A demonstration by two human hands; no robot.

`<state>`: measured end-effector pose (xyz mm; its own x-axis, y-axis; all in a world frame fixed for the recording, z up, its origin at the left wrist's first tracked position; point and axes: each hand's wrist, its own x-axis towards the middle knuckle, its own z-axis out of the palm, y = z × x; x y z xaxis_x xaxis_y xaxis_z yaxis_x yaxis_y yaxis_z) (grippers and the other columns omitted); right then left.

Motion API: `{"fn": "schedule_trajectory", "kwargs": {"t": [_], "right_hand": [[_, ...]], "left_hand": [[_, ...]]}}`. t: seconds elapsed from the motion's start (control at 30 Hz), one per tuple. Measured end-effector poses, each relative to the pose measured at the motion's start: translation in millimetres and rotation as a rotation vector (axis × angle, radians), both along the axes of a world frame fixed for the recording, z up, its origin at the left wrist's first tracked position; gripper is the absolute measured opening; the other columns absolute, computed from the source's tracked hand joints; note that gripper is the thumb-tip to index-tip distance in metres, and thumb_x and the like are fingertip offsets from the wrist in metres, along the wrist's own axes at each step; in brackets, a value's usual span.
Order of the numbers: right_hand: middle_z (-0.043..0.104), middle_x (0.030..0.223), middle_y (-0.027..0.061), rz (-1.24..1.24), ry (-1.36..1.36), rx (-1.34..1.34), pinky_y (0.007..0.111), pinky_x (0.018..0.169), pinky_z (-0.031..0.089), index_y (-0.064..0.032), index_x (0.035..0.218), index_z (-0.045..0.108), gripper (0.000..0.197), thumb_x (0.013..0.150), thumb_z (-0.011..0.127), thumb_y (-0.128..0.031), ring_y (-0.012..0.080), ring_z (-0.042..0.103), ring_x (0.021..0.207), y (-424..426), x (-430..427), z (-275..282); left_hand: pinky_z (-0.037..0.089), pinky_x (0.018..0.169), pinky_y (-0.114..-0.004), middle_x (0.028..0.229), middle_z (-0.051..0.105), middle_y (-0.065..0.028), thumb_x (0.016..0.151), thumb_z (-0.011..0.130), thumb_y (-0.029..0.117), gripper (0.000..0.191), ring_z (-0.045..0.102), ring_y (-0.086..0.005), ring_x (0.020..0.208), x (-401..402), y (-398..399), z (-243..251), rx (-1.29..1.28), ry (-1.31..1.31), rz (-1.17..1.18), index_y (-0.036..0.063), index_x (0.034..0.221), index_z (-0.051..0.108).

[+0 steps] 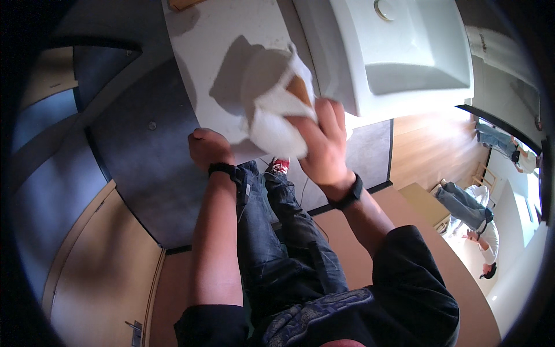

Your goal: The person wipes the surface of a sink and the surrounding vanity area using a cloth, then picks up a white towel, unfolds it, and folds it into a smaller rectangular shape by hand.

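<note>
My right hand (327,145) grips a white cloth (271,93), which hangs bunched and slightly blurred over the white countertop (225,34). An orange-brown patch (299,90) shows between the cloth's folds; whether it is part of the cloth I cannot tell. At the counter's near left corner, my left hand (211,148) is curled into a fist, with no object visible in it. Black bands circle both wrists. The cloth's shadow falls on the countertop to its left.
A white ceramic washbasin (399,47) stands at the right of the countertop. A wooden object (184,3) sits at the counter's far edge. A wooden door (104,269) is at lower left. Beyond a doorway at right, a person (472,217) stands, with another figure (503,143) higher up.
</note>
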<state>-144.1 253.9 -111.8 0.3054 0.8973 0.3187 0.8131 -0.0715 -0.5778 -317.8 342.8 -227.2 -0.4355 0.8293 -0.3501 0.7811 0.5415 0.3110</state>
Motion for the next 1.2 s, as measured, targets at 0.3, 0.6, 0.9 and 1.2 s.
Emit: {"fn": "schedule_trajectory", "kwargs": {"t": [0.3, 0.6, 0.9, 1.2], "right_hand": [[0.052, 0.092, 0.0085, -0.117, -0.216, -0.128, 0.036, 0.073, 0.039, -0.0102, 0.092, 0.062, 0.03, 0.062, 0.059, -0.006, 0.0279, 0.048, 0.088, 78.1, 6.4, -78.4], [0.052, 0.097, 0.0083, -0.049, -0.144, -0.262, 0.037, 0.075, 0.04, -0.0108, 0.098, 0.06, 0.041, 0.058, 0.064, -0.005, 0.0286, 0.048, 0.092, 54.3, 6.8, -65.3], [0.053, 0.095, 0.0058, 0.149, -0.279, -0.255, 0.032, 0.071, 0.041, -0.0093, 0.095, 0.064, 0.025, 0.073, 0.054, -0.012, 0.0207, 0.05, 0.087, 3.4, 13.5, -56.3], [0.052, 0.1, 0.0124, 0.09, -0.318, -0.342, 0.038, 0.078, 0.041, -0.0094, 0.1, 0.063, 0.032, 0.069, 0.058, -0.012, 0.0274, 0.049, 0.093, -54.3, 17.8, -52.6]], "left_hand": [[0.043, 0.083, -0.047, 0.099, 0.058, -0.0273, 0.086, 0.027, 0.022, 0.041, 0.055, -0.0422, 0.093, 4.2, -2.0, 10.3, -0.027, -0.075, -0.03, -0.0053, 0.094, 0.057], [0.043, 0.082, -0.048, 0.097, 0.06, -0.0258, 0.084, 0.026, 0.026, 0.045, 0.056, -0.0412, 0.09, 4.3, -0.3, 13.4, -0.021, -0.08, 0.032, -0.0031, 0.094, 0.058], [0.044, 0.079, -0.049, 0.093, 0.06, -0.0271, 0.084, 0.027, 0.026, 0.044, 0.056, -0.0441, 0.086, 10.2, 0.3, 18.2, -0.008, -0.085, 0.053, -0.004, 0.09, 0.058], [0.043, 0.083, -0.049, 0.099, 0.058, -0.0274, 0.085, 0.026, 0.026, 0.045, 0.055, -0.0432, 0.092, 13.0, 5.5, 25.3, -0.088, -0.041, 0.123, -0.0041, 0.093, 0.059]]}}
